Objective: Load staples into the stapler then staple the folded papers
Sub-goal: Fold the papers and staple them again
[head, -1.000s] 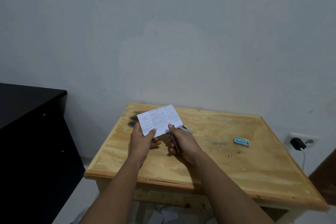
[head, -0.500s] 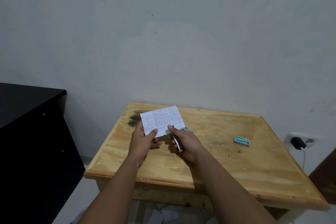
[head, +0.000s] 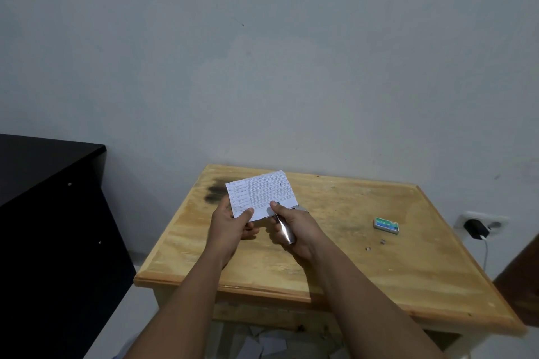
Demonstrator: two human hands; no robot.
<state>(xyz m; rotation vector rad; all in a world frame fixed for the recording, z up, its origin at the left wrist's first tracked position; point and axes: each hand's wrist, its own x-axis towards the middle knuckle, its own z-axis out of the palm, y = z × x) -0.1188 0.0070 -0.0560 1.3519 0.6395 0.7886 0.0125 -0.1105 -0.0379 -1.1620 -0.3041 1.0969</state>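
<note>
My left hand pinches the lower left corner of a folded printed paper, holding it tilted above the wooden table. My right hand grips a small metal stapler, whose jaws sit at the paper's lower right edge under my thumb. Most of the stapler is hidden inside my fist. A small green staple box lies on the table to the right, apart from both hands.
Two tiny metal bits lie near the staple box. A black cabinet stands at the left. A wall socket with a black charger is at the right. Paper scraps lie on the floor under the table.
The paper and both hands have shifted slightly right and closer together. The stapler's jaws have slid under the paper's lower right edge.
</note>
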